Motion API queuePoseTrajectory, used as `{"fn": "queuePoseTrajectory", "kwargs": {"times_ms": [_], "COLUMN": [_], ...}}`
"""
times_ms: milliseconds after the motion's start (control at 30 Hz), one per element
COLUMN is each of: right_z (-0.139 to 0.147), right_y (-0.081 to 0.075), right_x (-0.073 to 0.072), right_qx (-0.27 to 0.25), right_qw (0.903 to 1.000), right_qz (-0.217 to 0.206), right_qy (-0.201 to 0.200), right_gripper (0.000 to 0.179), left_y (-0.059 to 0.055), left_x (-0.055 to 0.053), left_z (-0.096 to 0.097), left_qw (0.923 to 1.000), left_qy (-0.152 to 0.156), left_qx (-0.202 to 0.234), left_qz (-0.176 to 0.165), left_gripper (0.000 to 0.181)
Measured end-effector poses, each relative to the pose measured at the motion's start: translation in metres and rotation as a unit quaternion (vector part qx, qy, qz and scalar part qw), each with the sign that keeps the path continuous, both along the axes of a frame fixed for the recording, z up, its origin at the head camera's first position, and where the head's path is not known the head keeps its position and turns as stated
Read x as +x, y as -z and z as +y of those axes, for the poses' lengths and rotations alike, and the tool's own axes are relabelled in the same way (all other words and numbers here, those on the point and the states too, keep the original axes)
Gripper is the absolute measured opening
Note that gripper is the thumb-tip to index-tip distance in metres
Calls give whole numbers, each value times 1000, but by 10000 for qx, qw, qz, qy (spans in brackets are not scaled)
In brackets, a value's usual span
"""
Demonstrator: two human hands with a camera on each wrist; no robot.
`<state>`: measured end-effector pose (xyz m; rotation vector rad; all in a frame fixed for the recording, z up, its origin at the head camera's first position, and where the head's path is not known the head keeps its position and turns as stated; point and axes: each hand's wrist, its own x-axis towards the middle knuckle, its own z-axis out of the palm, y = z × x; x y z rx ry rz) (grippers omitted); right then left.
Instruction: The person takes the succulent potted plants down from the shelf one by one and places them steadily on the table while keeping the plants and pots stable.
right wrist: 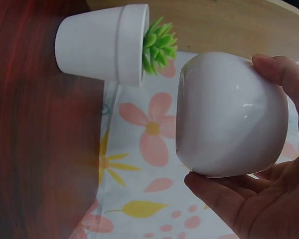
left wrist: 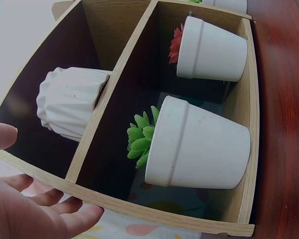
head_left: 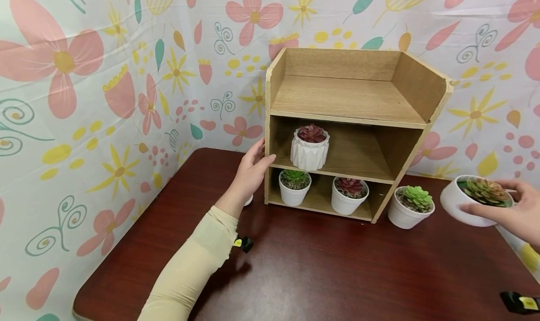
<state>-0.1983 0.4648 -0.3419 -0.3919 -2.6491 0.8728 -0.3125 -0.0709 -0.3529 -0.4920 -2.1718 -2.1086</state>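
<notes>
My left hand (head_left: pixel 249 171) rests at the left side panel of a small wooden shelf unit (head_left: pixel 346 98), thumb near the front edge. In the left wrist view its fingers (left wrist: pixel 82 221) lie loosely extended along the panel's outside. A white ribbed pot (head_left: pixel 309 154) with a dark red succulent stands on the middle level. Two white pots share the bottom: a green succulent pot (head_left: pixel 294 194) and a red succulent pot (head_left: pixel 348 201). Off to the right, my right hand (head_left: pixel 523 211) holds a rounded, glossy white succulent pot (right wrist: pixel 229 114) above the table, thumb and fingers on opposite sides.
Beside the unit's right side, a white pot with a light green succulent (head_left: pixel 409 208) stands on the dark red table (head_left: pixel 320 265). A small white object (head_left: pixel 249 200) is mostly hidden behind my left wrist. Floral cloth (head_left: pixel 211 77) hangs behind and to the left.
</notes>
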Motion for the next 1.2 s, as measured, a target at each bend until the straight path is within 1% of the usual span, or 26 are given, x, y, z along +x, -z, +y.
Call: {"fn": "queuePoseTrajectory", "kwargs": {"times_ms": [200,400,600,767,900,1033,1200], "right_z": [4,0,4,10,13,15,17], "right_y": [4,5,11,17,21,25,28], "right_x": [-3,-3,-4,-6,-8,-9,-12], "right_qx": [158,124,122,292,271,183,220], "right_qw": [9993,9987,9975,9971,9968,9973,9977], "right_qz": [-344,-467,-677,-676,-719,-714,-564], "right_qy": [56,165,154,168,204,72,-318], "right_gripper": [108,111,117,118,118,117,107], "left_y": [-1,-1,1,1,1,1,1], "left_x": [1,0,-1,-1,-1,-1,-1], "left_z": [0,-1,-1,-1,-1,-1,-2], "left_qw": [10000,10000,10000,10000,10000,10000,10000], "left_qy": [0,30,42,64,64,61,74], "left_qx": [-40,-23,-22,-39,-26,-8,-27], "left_qz": [-20,7,-2,0,-20,-30,-1], "left_gripper": [64,64,65,66,66,66,66]}}
